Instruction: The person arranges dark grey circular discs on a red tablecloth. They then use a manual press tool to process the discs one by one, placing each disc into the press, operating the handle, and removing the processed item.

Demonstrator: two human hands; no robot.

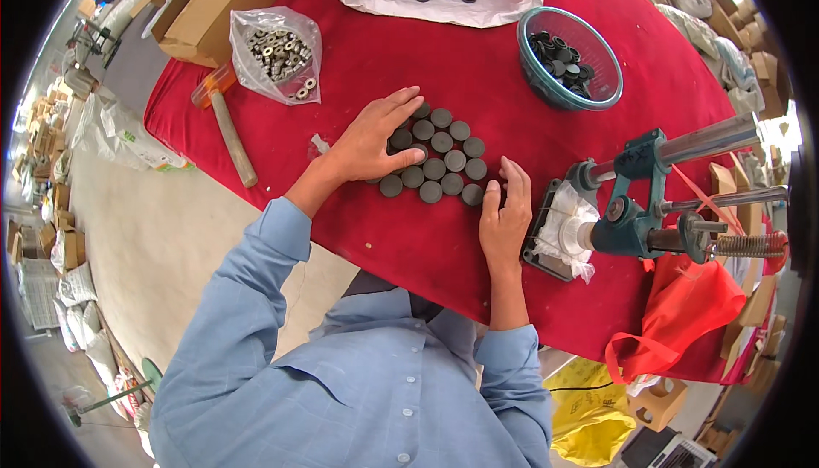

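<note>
Several round dark grey discs lie flat in a close cluster on the red tablecloth. At the cluster's left side is my left hand, fingers stretched out and thumb spread over the discs, covering part of some of them. Nothing is visibly gripped in it. My right hand rests at the right side, beside the nearest disc, with thumb and fingers apart and nothing between them. Just right of that hand stands a green hand press, its base wrapped in white plastic.
A teal plastic basket of black caps stands at the far right. White sacking at the back holds more. At the left are a clear bag of metal rings, a hammer and a cardboard box. A red bag lies beyond the press.
</note>
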